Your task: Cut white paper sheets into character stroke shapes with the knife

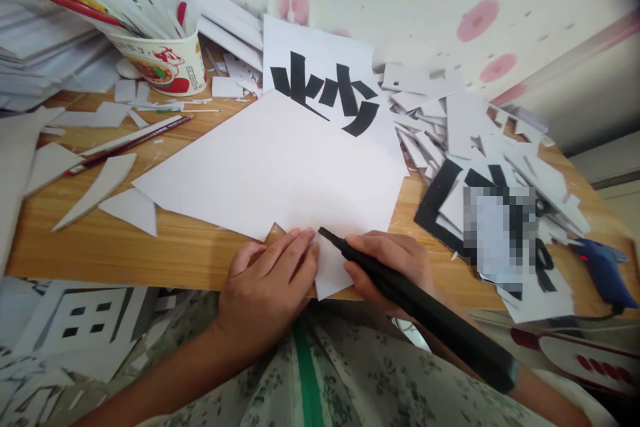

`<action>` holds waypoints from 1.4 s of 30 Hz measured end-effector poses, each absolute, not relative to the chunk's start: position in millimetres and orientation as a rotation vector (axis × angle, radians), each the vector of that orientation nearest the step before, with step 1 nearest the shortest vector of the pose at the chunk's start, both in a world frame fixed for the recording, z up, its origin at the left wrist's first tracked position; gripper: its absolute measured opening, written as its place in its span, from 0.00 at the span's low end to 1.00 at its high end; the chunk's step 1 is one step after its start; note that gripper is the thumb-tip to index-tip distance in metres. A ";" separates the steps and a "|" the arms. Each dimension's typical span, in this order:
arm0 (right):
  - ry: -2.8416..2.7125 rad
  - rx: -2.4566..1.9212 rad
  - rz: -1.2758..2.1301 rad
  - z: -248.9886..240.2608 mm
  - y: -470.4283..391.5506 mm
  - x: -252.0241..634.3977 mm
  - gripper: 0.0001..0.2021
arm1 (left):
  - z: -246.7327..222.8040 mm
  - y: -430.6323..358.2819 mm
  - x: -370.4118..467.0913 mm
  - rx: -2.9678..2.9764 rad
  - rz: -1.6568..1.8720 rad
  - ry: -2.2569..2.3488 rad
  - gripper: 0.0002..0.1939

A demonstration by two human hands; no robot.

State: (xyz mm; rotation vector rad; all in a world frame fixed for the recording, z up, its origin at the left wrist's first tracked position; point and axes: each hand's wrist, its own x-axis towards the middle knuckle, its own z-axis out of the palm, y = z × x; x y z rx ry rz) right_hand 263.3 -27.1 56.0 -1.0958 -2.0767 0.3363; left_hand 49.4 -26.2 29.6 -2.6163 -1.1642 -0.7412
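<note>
Head view: at lower centre, the left hand lies palm down across the lower edge of a smooth white sheet, its fingers close together and lightly bent. To its right, the right hand has its fingers clamped on a long black tool, slanting from lower right to a narrow tip just beside the left fingertips. The angular sheet fills the middle of the frame on a wood-grained table, partly covering a paper with bold black character strokes. At upper left, a paper cup shows a red bull and a food bowl; its small lettering cannot be read. Flat white offcuts crowd the upper right.
</note>
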 end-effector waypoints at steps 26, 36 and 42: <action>-2.068 -1.101 0.337 59.0 -46.5 263.4 0.13 | 34.7 -28.7 50.4 -2.657 -0.658 -1.297 0.22; -2.063 -1.116 0.273 58.4 -60.0 265.1 0.15 | 35.2 -27.7 53.4 -2.673 -0.578 -1.330 0.23; -2.061 -1.165 0.247 59.6 -70.3 264.2 0.15 | 35.9 -27.0 52.9 -2.680 -0.534 -1.351 0.26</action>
